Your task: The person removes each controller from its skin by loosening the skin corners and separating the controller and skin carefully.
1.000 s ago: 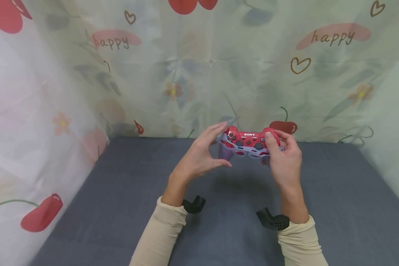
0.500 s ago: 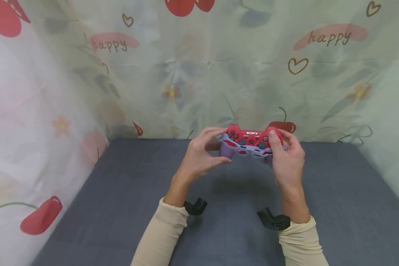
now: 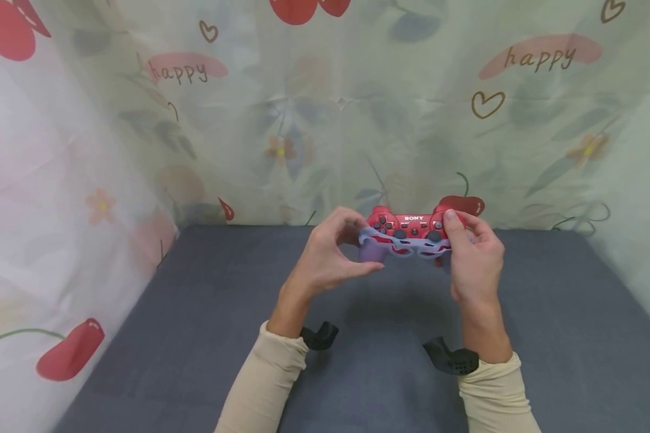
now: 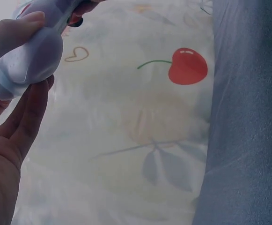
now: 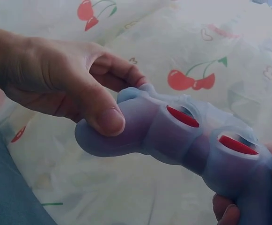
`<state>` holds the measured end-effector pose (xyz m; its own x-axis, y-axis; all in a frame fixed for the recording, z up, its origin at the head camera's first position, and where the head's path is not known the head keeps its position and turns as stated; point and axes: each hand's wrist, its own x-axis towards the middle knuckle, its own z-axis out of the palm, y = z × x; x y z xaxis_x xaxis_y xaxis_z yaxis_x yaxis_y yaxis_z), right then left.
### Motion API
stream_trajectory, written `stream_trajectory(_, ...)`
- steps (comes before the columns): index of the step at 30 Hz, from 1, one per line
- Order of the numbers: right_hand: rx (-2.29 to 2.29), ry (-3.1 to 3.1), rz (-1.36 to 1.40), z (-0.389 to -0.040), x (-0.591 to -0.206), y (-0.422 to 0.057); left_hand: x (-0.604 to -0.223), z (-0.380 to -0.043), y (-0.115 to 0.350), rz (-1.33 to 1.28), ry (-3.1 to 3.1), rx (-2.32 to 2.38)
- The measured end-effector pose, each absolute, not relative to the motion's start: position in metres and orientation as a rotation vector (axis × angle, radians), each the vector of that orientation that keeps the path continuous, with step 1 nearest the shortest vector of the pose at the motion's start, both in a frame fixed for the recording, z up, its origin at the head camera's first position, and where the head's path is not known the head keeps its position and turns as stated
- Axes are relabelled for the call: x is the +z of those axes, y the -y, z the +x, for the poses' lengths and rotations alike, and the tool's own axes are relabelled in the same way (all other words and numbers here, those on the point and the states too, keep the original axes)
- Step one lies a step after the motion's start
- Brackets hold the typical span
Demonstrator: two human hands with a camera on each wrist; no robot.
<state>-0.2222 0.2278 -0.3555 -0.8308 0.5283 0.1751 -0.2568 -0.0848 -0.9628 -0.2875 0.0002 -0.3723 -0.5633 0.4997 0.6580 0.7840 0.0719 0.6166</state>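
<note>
A red game controller [image 3: 414,224] is held above the table with its buttons and sticks facing up. A translucent lilac silicone cover [image 3: 372,251] wraps its lower part and grips, while the red top edge lies bare. My left hand [image 3: 322,255] pinches the cover at the left grip, fingertips on its upper edge and thumb below. The right wrist view shows that thumb pressing the cover [image 5: 173,145], with red showing through two openings. My right hand [image 3: 479,258] grips the controller's right side, thumb on its face near the buttons; its other fingers are partly hidden behind.
Below the hands lies a table with a dark grey cloth [image 3: 390,373]. A printed curtain [image 3: 238,150] with cherries and hearts stands behind it and along the left side. A black camera mount [image 3: 321,337] sits at the left wrist, another [image 3: 451,357] at the right.
The controller and right hand have shifted slightly right. My left fingers, earlier stretched toward the controller's top left corner, are now bent over the cover's edge, and more red shows there.
</note>
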Motion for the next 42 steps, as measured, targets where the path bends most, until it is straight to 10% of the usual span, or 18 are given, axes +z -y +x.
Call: stream_trajectory(42, 2.062, 1.741, -0.423, -0.223, -0.355, -0.227, -0.371, -0.287, -0.004, -1.232, 2.112, -1.346)
